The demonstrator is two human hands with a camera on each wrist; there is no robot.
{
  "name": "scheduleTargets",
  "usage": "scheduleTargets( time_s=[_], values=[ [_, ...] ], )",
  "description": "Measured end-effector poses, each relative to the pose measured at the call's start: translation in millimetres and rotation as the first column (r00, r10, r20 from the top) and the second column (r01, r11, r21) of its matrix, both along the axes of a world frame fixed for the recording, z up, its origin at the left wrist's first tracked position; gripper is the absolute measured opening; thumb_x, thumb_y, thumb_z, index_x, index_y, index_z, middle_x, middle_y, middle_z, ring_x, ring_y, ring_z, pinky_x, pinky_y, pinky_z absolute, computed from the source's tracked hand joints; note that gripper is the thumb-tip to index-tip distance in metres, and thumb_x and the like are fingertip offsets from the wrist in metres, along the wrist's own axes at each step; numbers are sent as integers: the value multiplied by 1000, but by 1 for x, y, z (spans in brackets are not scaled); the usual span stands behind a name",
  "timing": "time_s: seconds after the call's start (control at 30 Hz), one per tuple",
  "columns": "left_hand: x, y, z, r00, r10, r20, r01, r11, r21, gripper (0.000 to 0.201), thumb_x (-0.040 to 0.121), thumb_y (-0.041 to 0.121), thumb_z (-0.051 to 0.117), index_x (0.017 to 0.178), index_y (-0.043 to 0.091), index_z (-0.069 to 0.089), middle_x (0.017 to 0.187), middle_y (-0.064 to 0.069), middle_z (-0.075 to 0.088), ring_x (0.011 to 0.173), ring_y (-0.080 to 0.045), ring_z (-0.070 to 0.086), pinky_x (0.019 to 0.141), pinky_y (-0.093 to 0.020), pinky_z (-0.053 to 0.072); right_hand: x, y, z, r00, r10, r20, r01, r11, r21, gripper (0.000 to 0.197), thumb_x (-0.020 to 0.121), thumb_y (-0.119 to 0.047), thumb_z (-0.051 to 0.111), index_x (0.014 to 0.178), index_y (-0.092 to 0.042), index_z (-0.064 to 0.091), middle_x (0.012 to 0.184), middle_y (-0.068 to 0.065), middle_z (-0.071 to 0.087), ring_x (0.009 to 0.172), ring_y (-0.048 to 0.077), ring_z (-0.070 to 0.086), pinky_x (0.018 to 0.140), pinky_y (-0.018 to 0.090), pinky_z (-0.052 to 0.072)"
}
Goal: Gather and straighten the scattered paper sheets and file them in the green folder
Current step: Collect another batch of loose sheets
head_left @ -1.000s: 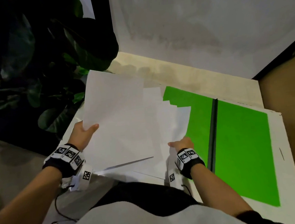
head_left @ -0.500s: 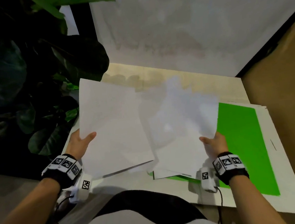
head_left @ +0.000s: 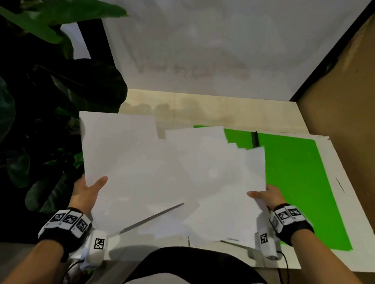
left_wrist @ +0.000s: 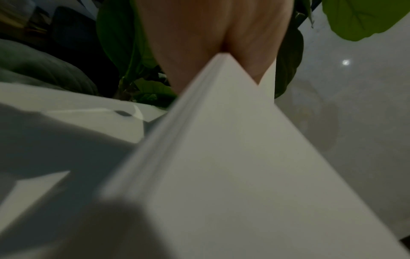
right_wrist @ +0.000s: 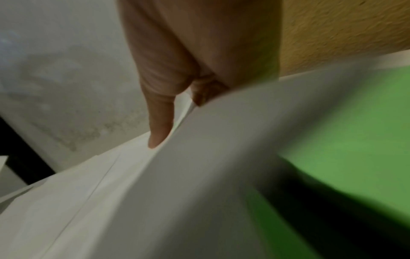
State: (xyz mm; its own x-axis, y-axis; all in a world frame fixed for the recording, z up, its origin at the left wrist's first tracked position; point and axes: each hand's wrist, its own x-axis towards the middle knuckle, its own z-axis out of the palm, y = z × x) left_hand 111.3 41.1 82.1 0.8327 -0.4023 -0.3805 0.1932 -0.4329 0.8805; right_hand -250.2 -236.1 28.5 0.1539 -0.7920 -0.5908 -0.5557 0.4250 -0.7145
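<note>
The gathering step is judged to be in hand: two loose batches of paper sheets are held up off the counter, not yet squared into one stack. The left batch is pinched at its near left edge by the left hand, thumb on top and fingers beneath; in the left wrist view a corner of several sheets is seen wedged into that grip. The right batch, fanned with stepped far edges, is gripped at its near right corner by the right hand, the thumb pressed on the upper face. The two batches overlap at the middle. The green folder lies open and flat on the counter, partly covered by the right batch, its dark spine visible past the sheets. For the next move, the batches would need to be brought together and their edges tapped level on the counter before being laid in the folder. Leaves of a plant stand close to the left.
</note>
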Motion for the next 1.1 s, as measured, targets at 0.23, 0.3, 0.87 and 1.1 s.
scheduleTargets(
  time_s=[0.23, 0.3, 0.87, 1.1],
  values=[
    [-17, -8, -1, 999, -41, 31, 40, 999, 14, 38, 87, 8, 56, 123, 0, 50, 125, -21, 56, 101, -24, 52, 89, -33, 38, 38, 28, -22, 965, 97, -244, -70, 991, 115, 86, 64, -21, 81, 130, 11, 36, 136, 21, 45, 124, 35, 46, 99, 37, 41],
    [-21, -7, -2, 999, -34, 37, 33, 999, 19, 38, 87, 10, 57, 123, 2, 51, 124, -20, 57, 99, -22, 52, 88, -33, 38, 42, 30, -23, 977, 95, -192, -76, 991, 106, 71, 65, -12, 80, 122, 12, 45, 127, 19, 53, 116, 35, 53, 93, 36, 44],
    [-12, 11, 4, 997, 57, 59, -60, 997, 38, 35, 88, 9, 55, 120, -3, 52, 123, -23, 56, 98, -23, 51, 86, -36, 39, -19, -22, 7, 984, 83, 159, -79, 996, -30, 31, 79, 6, 60, 110, 7, 57, 93, 7, 70, 56, -2, 65, 76, 29, 53],
    [5, 19, 5, 988, 145, 58, -144, 989, -13, 34, 86, 8, 57, 119, 0, 53, 125, -25, 55, 104, -32, 55, 92, -42, 41, -47, -35, 35, 944, 2, 330, 7, 1000, -26, 85, 21, -49, 89, 91, -9, 63, 59, -15, 70, 58, 0, 67, 56, 14, 55]
  ],
)
